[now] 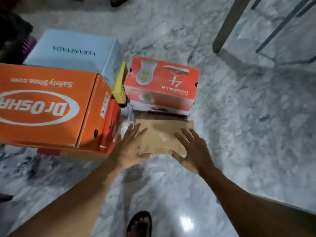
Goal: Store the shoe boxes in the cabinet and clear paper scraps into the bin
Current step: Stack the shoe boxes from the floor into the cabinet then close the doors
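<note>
Low plain brown cardboard shoe box (pixel 162 134): on the grey marbled floor (pixel 239 134), just in front of the red printed shoe-box stack (pixel 162 86), beside the large orange carton (pixel 47 106). Left hand (pixel 127 147) and right hand (pixel 193 149): spread flat on its top near either end, fingers straight, thumbs at the near edge, nothing clasped. Handling, by judgement: hook thumbs under the near edge, clamp both ends evenly, lift level, clear of the red stack.

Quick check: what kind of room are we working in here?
Probably a home interior: glossy marble floor, shoe boxes stacked straight on it, and furniture legs at top right.
</note>
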